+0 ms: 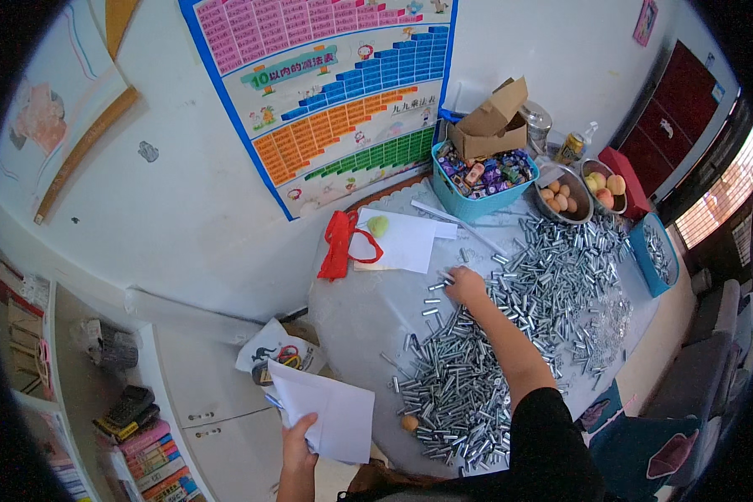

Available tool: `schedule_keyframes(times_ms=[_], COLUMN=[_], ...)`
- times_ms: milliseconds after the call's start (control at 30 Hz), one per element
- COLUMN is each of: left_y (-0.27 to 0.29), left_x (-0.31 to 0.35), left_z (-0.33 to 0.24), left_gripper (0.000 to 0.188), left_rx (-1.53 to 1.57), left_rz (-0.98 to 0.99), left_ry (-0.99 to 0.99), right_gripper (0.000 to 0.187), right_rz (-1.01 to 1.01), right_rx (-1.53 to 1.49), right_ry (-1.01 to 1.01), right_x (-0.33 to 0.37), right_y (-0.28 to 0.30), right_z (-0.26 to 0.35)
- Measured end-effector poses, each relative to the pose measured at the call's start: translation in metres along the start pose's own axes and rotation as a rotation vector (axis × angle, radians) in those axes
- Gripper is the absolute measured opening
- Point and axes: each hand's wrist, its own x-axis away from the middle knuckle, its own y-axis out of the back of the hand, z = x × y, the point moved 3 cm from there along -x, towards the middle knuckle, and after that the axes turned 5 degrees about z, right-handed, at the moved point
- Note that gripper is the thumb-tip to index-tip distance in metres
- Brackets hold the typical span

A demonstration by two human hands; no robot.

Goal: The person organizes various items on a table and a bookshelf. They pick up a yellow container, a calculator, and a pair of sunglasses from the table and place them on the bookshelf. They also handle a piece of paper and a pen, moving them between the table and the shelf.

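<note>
Low and left of the middle, my left hand (299,439) is closed on the lower edge of a folded white paper (335,410). Something small and bluish shows at the paper's left side, too small to name. My right hand (467,287) reaches over the table to the left edge of a big heap of silvery metal sleeves (468,376). Its fingers are pinched together at a metal sleeve (448,279). Several loose sleeves lie just below that hand.
Beyond the hands lie white sheets (402,243), a red strap (336,244) and a yellow-green ball (378,226). Farther back stand a blue basket (468,205) of wrapped packets and metal bowls (584,213) of eggs and fruit. A blue bin (641,251) stands right; shelves (163,376) line the left.
</note>
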Motion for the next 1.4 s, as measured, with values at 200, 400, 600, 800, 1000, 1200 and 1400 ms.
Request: schedule_keyframes(times_ms=[200,400,600,800,1000,1200,1400], left_y=[0.0,0.002,0.012,0.015,0.032,0.025,0.077], left_x=[0.003,0.01,0.009,0.017,0.018,0.041,0.073], left_z=[-0.001,-0.002,-0.002,-0.005,-0.003,-0.025,-0.045], left_gripper=[0.056,0.055,0.056,0.053,0.053,0.048,0.044], left_rx=[-0.014,0.004,0.004,-0.018,0.011,0.09,0.148], left_rz=[-0.001,0.001,0.005,-0.004,-0.016,0.065,0.043], left_ry=[-0.01,-0.028,0.0,-0.044,-0.015,-0.051,-0.124], right_gripper=[0.029,0.028,0.028,0.015,0.016,0.014,0.015], right_rz=[-0.01,-0.076,0.064,0.173,0.25,0.414,0.464], right_rx=[0.124,-0.215,-1.016,-1.379,-1.499,-1.76,-1.76], right_ry=[0.1,-0.01,-0.249,-0.24,-0.191,-0.053,-0.007], right_x=[0.002,0.003,0.0,0.016,0.045,0.074,0.113], right_y=[-0.007,-0.014,-0.033,-0.006,0.021,0.033,0.036], right_z=[0.002,-0.02,-0.071,-0.045,-0.004,0.05,0.129])
